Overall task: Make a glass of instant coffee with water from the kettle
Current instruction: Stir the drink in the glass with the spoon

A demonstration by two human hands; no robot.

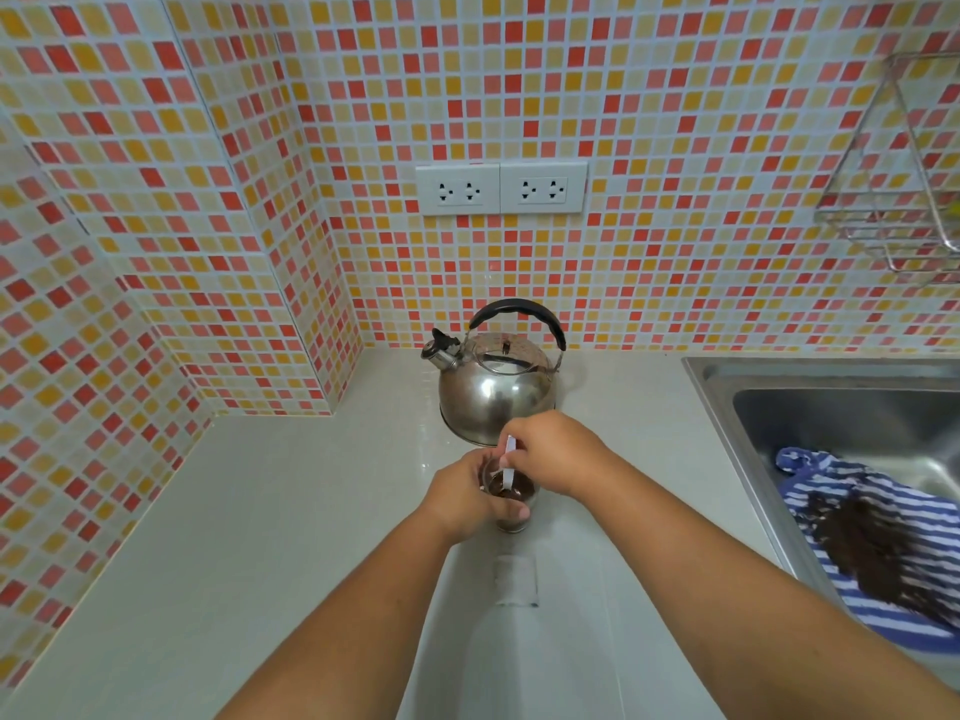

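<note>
A small clear glass with dark brown coffee in it stands on the pale countertop, in the middle of the head view. My left hand wraps around the glass from the left. My right hand pinches the top of a white spoon whose lower end dips into the glass. Just behind the glass sits a steel kettle with a black handle and its spout pointing left.
A steel sink lies to the right, holding a blue-and-white striped cloth with a dark patch. A wire rack hangs on the tiled wall at upper right. Two white double sockets sit above the kettle.
</note>
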